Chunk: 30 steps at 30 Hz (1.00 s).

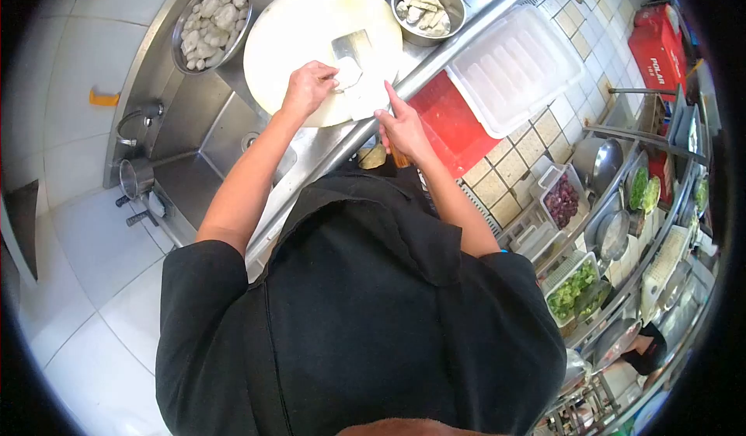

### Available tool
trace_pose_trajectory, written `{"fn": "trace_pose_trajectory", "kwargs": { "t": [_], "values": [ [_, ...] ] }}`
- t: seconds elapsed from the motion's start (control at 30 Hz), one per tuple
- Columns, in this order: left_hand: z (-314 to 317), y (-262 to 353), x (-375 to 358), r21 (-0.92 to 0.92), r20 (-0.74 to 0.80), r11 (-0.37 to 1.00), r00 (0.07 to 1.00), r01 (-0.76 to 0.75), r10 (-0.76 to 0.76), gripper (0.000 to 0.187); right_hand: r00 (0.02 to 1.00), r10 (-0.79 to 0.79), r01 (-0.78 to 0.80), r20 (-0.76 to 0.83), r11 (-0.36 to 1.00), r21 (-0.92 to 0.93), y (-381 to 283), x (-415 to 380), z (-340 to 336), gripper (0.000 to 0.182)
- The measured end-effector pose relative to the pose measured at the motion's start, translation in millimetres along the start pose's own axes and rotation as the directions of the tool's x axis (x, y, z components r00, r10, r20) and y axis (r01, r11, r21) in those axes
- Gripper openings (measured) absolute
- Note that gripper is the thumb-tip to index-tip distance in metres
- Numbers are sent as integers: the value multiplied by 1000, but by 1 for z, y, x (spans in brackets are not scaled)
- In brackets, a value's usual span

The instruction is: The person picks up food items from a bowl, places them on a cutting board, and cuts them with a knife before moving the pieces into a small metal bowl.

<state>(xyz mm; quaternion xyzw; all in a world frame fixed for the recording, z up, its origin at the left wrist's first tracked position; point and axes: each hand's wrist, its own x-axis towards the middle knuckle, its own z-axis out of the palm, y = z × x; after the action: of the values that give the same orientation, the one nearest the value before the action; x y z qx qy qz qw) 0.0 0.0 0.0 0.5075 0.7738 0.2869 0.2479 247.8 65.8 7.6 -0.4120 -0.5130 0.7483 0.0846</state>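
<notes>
On a round, pale cutting board [272, 40], my left hand [311, 86] pinches a small white piece of food [347, 73] whose exact kind I cannot make out. My right hand [402, 131] is closed around what appears to be a cleaver [356, 47]. Its broad blade lies over the board beside the white piece, partly washed out by glare. A brown wooden handle end shows below the right palm. To the left of the board stands a metal bowl [180, 54] of whitish, rounded pieces. A second metal bowl [461, 18] at the right holds pale cut pieces.
A steel sink [233, 137] with a tap [128, 129] lies left of the board. Right of the counter edge are a translucent plastic tub [517, 63] and a red container [458, 125]. Farther right, shelves hold a tray of green vegetables [571, 292] and several pans.
</notes>
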Motion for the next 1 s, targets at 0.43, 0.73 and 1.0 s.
{"fn": "trace_pose_trajectory", "kwargs": {
  "t": [0.43,0.73,1.0],
  "values": [
    [6,2,-12,-20,-128,1000,992,-19,17,21,999,20,-22,35,998,61,18,-36,-4,75],
    [13,-8,-19,-89,-215,996,977,-4,-15,22,999,51,-51,-15,998,-22,4,-12,16,74],
    [23,-19,-26,-110,-285,992,958,-54,20,23,987,-139,43,-82,719,-693,-18,-47,35,69]
  ]
}}
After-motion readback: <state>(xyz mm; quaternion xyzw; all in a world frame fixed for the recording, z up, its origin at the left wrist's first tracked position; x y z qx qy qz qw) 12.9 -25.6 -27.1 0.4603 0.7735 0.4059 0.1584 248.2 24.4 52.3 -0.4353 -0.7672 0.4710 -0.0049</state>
